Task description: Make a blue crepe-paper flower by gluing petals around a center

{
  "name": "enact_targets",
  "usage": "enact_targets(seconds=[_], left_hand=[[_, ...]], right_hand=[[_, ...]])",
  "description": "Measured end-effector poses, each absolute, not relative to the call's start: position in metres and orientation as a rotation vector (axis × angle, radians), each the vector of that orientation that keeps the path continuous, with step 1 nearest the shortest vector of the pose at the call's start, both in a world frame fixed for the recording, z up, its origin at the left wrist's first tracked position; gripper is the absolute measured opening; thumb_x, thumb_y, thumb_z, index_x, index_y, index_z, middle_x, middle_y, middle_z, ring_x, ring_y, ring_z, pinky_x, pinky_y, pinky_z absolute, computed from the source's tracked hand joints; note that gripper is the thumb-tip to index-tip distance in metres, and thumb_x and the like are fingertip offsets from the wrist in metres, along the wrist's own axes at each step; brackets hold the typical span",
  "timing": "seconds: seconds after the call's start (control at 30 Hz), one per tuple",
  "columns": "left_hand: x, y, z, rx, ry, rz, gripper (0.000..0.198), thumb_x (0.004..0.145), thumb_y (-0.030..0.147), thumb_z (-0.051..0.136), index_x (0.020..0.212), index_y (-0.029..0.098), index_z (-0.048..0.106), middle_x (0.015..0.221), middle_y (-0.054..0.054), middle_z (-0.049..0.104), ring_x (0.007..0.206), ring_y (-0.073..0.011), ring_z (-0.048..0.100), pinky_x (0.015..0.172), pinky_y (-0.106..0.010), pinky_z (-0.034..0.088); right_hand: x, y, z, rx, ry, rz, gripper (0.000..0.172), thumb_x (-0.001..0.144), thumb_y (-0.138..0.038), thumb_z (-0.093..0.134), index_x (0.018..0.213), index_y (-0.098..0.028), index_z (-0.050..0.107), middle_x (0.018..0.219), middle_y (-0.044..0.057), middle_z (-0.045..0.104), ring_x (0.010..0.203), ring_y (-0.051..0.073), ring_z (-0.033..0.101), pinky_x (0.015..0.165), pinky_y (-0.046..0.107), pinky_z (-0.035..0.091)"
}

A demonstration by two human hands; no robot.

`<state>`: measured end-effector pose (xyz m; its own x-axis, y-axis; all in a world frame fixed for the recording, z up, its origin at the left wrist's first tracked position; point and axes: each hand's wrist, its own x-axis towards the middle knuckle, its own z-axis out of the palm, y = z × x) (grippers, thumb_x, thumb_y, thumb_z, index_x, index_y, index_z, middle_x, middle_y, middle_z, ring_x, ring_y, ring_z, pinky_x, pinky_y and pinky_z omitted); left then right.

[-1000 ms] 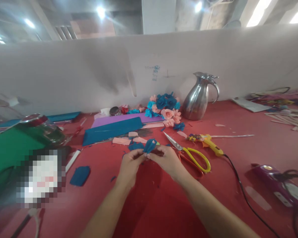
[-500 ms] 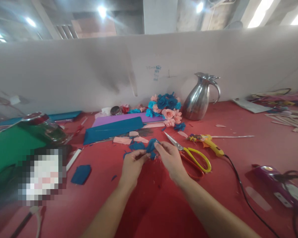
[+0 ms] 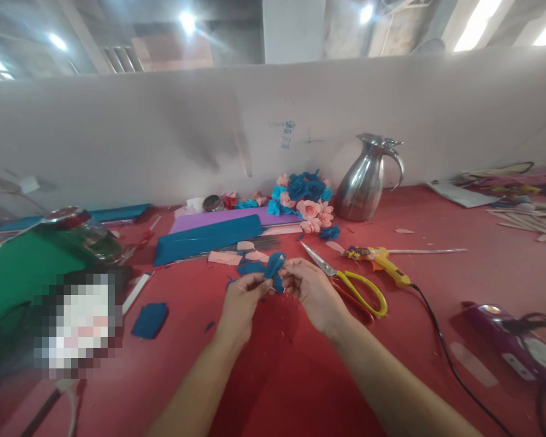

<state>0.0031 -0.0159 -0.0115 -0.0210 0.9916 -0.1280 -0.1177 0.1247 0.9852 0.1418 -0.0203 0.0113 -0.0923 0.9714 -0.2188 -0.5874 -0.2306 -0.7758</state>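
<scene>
My left hand (image 3: 243, 303) is closed, pinching the base of a curled dark blue crepe paper petal (image 3: 274, 264) between thumb and fingertips. The petal stands upright with its top edge free. Right beside it is my right hand (image 3: 316, 297), its fingers loosely bent and a little apart; whether a fingertip touches the petal's edge I cannot make out. Behind the hands lie more blue paper pieces (image 3: 251, 267) and pink paper pieces (image 3: 225, 258). Scissors (image 3: 341, 276) with yellow and orange handles lie close to my right hand.
A yellow glue gun (image 3: 389, 267) with a black cord lies right of the scissors. Behind are pink and blue paper flowers (image 3: 309, 209) and a metal jug (image 3: 361, 182). Blue paper sheets (image 3: 209, 238) lie left of these. A purple power strip (image 3: 505, 334) sits at right, a glass jar (image 3: 91, 237) at left.
My right thumb and fingers have come off the top of the blue petal and opened slightly to the right. My left hand keeps its pinch, and more of the petal shows.
</scene>
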Motion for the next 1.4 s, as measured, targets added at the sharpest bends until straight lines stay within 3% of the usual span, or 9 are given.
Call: enact_targets(seconds=[0.23,0.37,0.83,0.97,1.4], left_hand=[[0.002,-0.015,-0.015,1.022,1.188,1.188,0.016,0.063,0.03,0.074,0.068,0.016,0.071,0.063,-0.002,0.066,0.062,-0.0136,0.054,0.064,-0.025,0.039],[0.001,-0.014,-0.017,1.055,1.204,1.178,0.02,0.062,0.034,0.075,0.069,0.016,0.071,0.064,-0.002,0.065,0.064,-0.0149,0.055,0.065,-0.026,0.039],[0.002,-0.015,-0.016,1.144,1.244,1.197,0.018,0.065,0.034,0.072,0.064,0.017,0.07,0.06,-0.001,0.063,0.06,-0.0144,0.051,0.06,-0.026,0.036],[0.003,-0.015,-0.015,1.108,1.214,1.2,0.018,0.064,0.035,0.074,0.067,0.017,0.071,0.06,-0.001,0.063,0.061,-0.0141,0.052,0.061,-0.025,0.037],[0.009,-0.021,-0.01,1.077,1.19,1.202,0.01,0.062,0.027,0.075,0.066,0.018,0.072,0.059,0.001,0.063,0.06,-0.0123,0.052,0.062,-0.023,0.039]], right_hand=[[0.14,-0.021,0.013,-1.002,-0.741,1.535,0.021,0.06,-0.031,0.072,0.069,-0.019,0.057,0.063,-0.003,0.062,0.053,0.009,0.052,0.053,0.022,0.036],[0.134,-0.022,0.009,-1.028,-0.862,1.456,0.022,0.062,-0.035,0.071,0.06,-0.019,0.055,0.058,-0.003,0.06,0.051,0.008,0.048,0.055,0.024,0.037],[0.137,-0.025,0.017,-1.018,-0.788,1.437,0.015,0.063,-0.03,0.065,0.062,-0.019,0.055,0.056,-0.004,0.057,0.049,0.008,0.046,0.052,0.024,0.034],[0.133,-0.025,0.013,-1.059,-0.806,1.396,0.016,0.058,-0.024,0.068,0.07,-0.02,0.057,0.058,-0.005,0.058,0.05,0.009,0.047,0.052,0.023,0.035],[0.127,-0.021,-0.007,-1.098,-0.989,1.238,0.006,0.067,-0.026,0.061,0.068,-0.02,0.059,0.063,-0.001,0.06,0.061,0.015,0.055,0.057,0.026,0.041]])
